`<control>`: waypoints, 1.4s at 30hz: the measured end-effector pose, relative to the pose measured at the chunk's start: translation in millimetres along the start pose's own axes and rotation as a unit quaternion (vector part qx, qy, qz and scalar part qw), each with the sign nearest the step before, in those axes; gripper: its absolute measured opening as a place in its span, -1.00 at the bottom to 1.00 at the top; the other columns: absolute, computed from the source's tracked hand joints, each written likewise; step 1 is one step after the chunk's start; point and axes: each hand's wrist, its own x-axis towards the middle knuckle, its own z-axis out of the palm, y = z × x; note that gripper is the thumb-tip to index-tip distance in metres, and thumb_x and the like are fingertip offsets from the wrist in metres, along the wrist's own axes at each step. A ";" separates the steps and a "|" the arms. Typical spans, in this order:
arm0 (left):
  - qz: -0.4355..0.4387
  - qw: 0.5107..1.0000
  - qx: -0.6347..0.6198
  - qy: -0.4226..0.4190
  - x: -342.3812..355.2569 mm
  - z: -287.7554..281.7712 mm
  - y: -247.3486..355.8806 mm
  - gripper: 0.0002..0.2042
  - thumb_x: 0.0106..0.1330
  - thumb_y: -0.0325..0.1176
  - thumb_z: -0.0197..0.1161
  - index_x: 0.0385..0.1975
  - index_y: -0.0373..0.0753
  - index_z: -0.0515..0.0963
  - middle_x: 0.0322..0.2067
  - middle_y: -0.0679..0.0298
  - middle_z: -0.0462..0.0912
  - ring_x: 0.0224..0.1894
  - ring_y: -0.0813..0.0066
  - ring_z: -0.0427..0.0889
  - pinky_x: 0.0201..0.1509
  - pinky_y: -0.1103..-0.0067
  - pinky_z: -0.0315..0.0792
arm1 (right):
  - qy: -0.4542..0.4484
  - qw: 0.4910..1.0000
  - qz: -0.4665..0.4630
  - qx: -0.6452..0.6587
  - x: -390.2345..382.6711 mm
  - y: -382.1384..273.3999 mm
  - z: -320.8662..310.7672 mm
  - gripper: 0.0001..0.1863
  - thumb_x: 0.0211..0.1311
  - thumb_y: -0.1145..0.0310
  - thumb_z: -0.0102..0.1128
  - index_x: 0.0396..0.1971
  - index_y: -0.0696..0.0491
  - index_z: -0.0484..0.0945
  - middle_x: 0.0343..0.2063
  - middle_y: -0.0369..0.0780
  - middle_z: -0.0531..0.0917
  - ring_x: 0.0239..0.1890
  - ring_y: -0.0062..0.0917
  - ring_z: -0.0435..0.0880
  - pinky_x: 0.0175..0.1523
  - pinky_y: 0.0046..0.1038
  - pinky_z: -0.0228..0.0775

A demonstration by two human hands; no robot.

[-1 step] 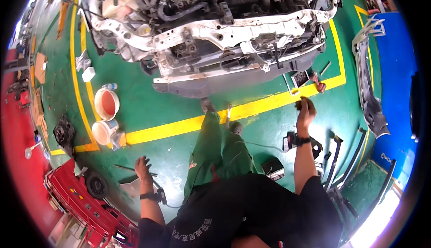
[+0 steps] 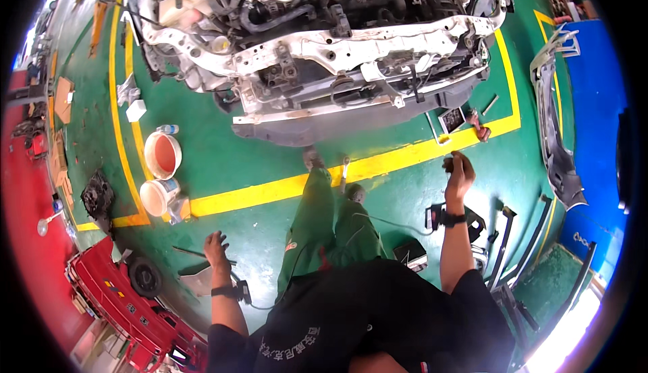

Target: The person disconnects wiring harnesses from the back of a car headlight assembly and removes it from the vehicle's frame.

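Observation:
My left hand [image 2: 217,250] hangs in the air left of my legs, fingers apart, holding nothing. My right hand [image 2: 460,177] is raised to the right of my legs with its fingers curled inward. Something dark shows at those fingertips; whether it is a small object or dirt I cannot make out. Each wrist wears a dark band. Ahead of me stands a car front end with its bumper off, its white crossbeam [image 2: 310,52] bare. Neither hand touches the car. On the floor between my feet lies a ratchet-like metal tool [image 2: 345,168].
Two white buckets [image 2: 178,157] stand at left. A red tool cart [image 2: 121,295] with a black wheel is at lower left. Right of the car lie a dark tray [image 2: 451,120] and hand tools. A removed bumper [image 2: 550,123] lies by the blue wall. A cable trails near my right leg.
Very little differs. My left hand is slightly higher in the picture and my right hand slightly lower. The view has shifted a touch.

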 end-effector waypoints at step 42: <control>-0.135 0.924 -0.357 -0.028 -116.0 -173.1 -233.9 -0.79 0.34 -0.31 -0.06 -0.15 -0.27 0.38 -0.21 0.14 0.56 -0.16 0.24 0.54 -0.06 0.41 0.41 | -0.065 0.954 -0.289 -0.039 -305.1 -129.2 -229.4 -0.75 0.37 0.33 0.23 -0.42 0.22 0.61 -0.53 -0.21 0.69 -0.48 -0.60 0.63 -0.33 -0.55 0.46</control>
